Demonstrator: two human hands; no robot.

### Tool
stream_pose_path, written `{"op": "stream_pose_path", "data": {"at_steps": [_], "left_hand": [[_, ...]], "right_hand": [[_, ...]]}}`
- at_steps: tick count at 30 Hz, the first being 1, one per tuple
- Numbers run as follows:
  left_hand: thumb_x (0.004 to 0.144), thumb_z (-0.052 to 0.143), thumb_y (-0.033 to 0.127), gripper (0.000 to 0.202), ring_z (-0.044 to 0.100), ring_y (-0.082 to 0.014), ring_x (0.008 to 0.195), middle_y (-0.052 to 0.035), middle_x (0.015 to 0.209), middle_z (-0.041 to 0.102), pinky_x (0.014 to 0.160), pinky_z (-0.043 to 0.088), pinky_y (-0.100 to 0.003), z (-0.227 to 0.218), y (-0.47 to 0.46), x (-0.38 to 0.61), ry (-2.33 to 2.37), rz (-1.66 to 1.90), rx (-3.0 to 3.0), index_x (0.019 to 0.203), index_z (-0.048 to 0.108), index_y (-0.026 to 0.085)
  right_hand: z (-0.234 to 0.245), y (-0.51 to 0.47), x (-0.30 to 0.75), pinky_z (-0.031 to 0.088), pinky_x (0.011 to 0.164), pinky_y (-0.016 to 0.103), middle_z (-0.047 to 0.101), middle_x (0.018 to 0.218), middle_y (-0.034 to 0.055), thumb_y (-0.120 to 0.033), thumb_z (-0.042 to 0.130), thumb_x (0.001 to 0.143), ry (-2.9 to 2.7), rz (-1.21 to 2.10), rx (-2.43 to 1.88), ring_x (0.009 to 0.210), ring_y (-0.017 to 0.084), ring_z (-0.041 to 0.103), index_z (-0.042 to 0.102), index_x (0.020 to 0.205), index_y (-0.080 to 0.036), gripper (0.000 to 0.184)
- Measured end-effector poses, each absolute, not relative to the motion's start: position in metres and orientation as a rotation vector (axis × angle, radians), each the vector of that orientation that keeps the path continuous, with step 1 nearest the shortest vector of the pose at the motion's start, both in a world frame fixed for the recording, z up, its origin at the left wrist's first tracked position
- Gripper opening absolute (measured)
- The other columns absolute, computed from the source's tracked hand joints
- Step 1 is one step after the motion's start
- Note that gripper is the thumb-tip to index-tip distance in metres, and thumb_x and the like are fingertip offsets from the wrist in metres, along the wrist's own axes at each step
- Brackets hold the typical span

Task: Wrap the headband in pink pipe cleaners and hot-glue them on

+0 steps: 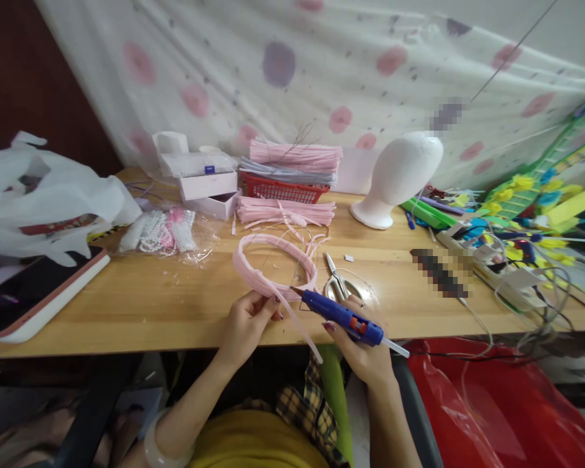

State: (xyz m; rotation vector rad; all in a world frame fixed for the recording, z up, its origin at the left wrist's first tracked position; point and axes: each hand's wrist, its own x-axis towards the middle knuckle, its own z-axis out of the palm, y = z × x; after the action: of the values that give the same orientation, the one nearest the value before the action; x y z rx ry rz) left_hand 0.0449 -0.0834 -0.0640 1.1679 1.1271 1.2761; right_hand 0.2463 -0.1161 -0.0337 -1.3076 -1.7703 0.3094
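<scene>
My left hand (250, 321) pinches the near side of a pink ring (247, 268) that looks wrapped in soft strips. A loose pink strip (299, 323) hangs from the ring down past the table's front edge. Closed around a blue glue gun (338, 314) is my right hand (365, 351); a clear glue stick (396, 348) sticks out of its back end. The gun's nozzle points left, close to the ring's near right side; whether it touches cannot be seen. Scissors (338, 276) lie just behind the gun, partly covered by it.
Pink strips (285, 212) lie behind the ring, before a red basket (285, 190) stacked with more. A white foam head (402, 172) stands back right. Bagged pearl strings (166, 231) and a plastic bag (43, 188) are left. Cables and a power strip (509, 286) crowd the right.
</scene>
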Motion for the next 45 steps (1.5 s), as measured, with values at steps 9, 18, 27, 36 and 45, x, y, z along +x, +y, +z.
{"op": "stream_pose_path", "data": {"at_steps": [9,18,27,36,45], "left_hand": [[0.073,0.070,0.051,0.033,0.062,-0.0177,0.057,-0.0019,0.056,0.066,0.057,0.049,-0.027,-0.063,-0.084,0.045,1.129,1.272,1.171,0.068,0.069,0.018],[0.077,0.068,0.049,0.032,0.062,-0.0176,0.058,-0.0018,0.057,0.066,0.058,0.048,-0.026,-0.068,-0.083,0.043,1.130,1.261,1.211,0.070,0.069,0.018],[0.074,0.070,0.050,0.032,0.061,-0.0172,0.056,-0.0012,0.056,0.065,0.057,0.047,-0.026,-0.065,-0.084,0.045,1.129,1.259,1.168,0.070,0.069,0.018],[0.076,0.068,0.048,0.031,0.060,-0.0168,0.058,-0.0015,0.058,0.065,0.058,0.045,-0.026,-0.067,-0.084,0.044,1.124,1.240,1.188,0.071,0.069,0.018],[0.077,0.066,0.051,0.034,0.057,-0.0148,0.057,-0.0005,0.058,0.063,0.058,0.044,-0.026,-0.065,-0.085,0.046,1.118,1.242,1.145,0.067,0.063,0.018]], "right_hand": [[-0.036,-0.116,0.249,0.037,0.052,0.027,0.045,0.059,-0.0037,-0.041,0.066,0.084,-1.799,0.277,-1.289,0.054,0.014,0.047,0.051,0.061,-0.021,0.034],[-0.035,-0.115,0.248,0.037,0.051,0.028,0.047,0.059,-0.0024,-0.044,0.065,0.082,-1.766,0.312,-1.326,0.054,0.015,0.049,0.053,0.060,-0.021,0.034],[-0.035,-0.115,0.248,0.037,0.050,0.028,0.047,0.059,-0.0024,-0.046,0.064,0.083,-1.760,0.299,-1.329,0.053,0.015,0.049,0.053,0.061,-0.021,0.035],[-0.039,-0.114,0.248,0.037,0.052,0.028,0.049,0.059,-0.0021,-0.043,0.065,0.082,-1.736,0.270,-1.311,0.055,0.015,0.049,0.053,0.060,-0.021,0.033],[-0.054,-0.111,0.257,0.042,0.059,0.030,0.057,0.071,0.0016,-0.043,0.061,0.088,-1.594,0.319,-1.295,0.064,0.018,0.056,0.063,0.074,-0.021,0.027]]}}
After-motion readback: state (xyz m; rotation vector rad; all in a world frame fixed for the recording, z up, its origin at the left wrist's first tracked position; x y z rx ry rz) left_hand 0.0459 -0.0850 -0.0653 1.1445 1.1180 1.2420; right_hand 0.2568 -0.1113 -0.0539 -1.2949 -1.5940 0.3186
